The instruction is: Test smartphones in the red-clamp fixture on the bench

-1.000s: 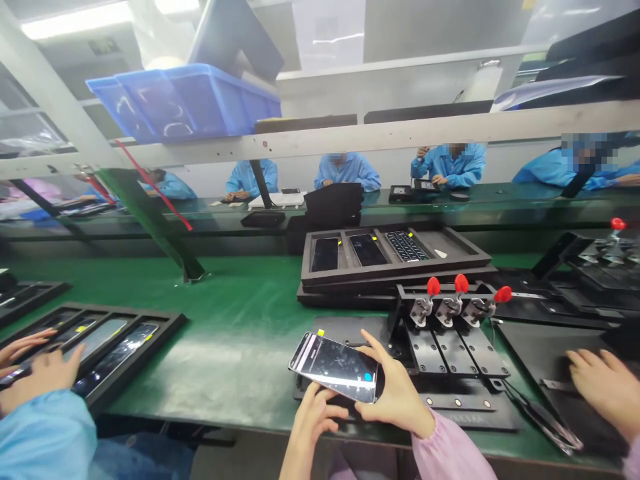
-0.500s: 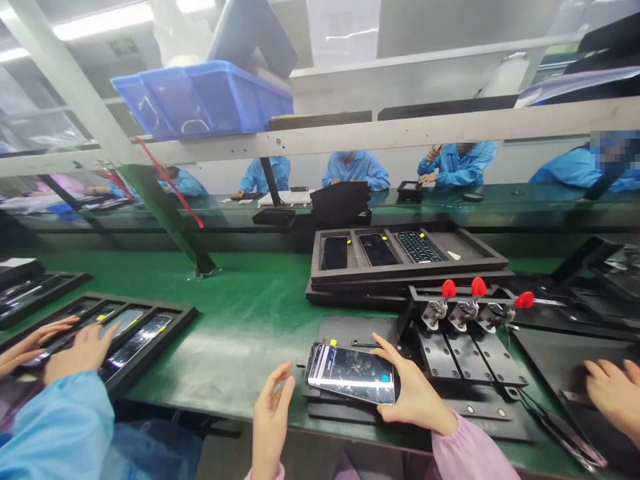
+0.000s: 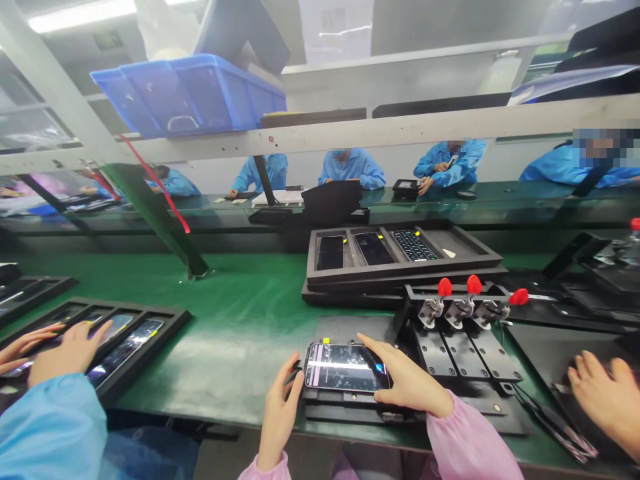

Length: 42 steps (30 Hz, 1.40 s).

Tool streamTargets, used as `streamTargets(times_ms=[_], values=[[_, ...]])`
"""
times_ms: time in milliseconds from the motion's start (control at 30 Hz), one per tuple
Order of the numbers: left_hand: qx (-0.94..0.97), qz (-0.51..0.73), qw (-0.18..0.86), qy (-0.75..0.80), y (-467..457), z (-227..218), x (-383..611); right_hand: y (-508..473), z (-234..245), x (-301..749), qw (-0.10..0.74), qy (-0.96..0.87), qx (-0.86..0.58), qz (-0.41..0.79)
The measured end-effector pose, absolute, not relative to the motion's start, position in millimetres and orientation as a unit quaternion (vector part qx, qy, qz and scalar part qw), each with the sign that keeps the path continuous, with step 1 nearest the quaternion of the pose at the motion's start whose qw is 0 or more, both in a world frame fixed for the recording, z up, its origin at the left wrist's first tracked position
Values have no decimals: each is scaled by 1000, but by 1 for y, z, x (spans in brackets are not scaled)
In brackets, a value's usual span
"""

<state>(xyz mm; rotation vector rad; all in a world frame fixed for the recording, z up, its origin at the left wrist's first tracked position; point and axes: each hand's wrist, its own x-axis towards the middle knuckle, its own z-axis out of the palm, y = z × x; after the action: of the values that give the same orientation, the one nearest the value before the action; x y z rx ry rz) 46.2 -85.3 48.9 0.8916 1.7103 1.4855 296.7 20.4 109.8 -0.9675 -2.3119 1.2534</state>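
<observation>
Phone [image 3: 345, 367] flat on the black fixture plate [image 3: 350, 328], long axis left-to-right; left hand [image 3: 279, 415] grips its left end, right hand [image 3: 409, 387] clasps its right end, both equally near.

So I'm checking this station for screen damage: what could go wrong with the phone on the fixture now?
1. The phone lies on the black fixture, left hand at one end, right hand over the other; if it sits askew, pressing could stress the glass.
2. Fingers on the screen may smudge it.
3. The red-handled clamps stand near the right hand and could catch the sleeve.
</observation>
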Motion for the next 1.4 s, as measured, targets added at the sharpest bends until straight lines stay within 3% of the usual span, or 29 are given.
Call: streamTargets(times_ms=[167, 533, 800, 967, 1167, 1400], values=[[361, 545, 372, 659, -84, 46, 44, 18, 109, 300, 146, -797, -404, 424], [362, 550, 384, 648, -83, 47, 44, 7, 88, 304, 210, -783, -389, 438], [403, 546, 334, 654, -82, 35, 33, -30, 59, 303, 319, -803, -446, 235], [455, 510, 284, 672, -83, 27, 26, -49, 64, 318, 447, -800, -392, 82], [511, 404, 166, 740, -73, 24, 17, -51, 81, 339, 526, -756, -388, 43], [631, 347, 204, 663, -47, 37, 61, -45, 89, 358, 548, -715, -434, 10]])
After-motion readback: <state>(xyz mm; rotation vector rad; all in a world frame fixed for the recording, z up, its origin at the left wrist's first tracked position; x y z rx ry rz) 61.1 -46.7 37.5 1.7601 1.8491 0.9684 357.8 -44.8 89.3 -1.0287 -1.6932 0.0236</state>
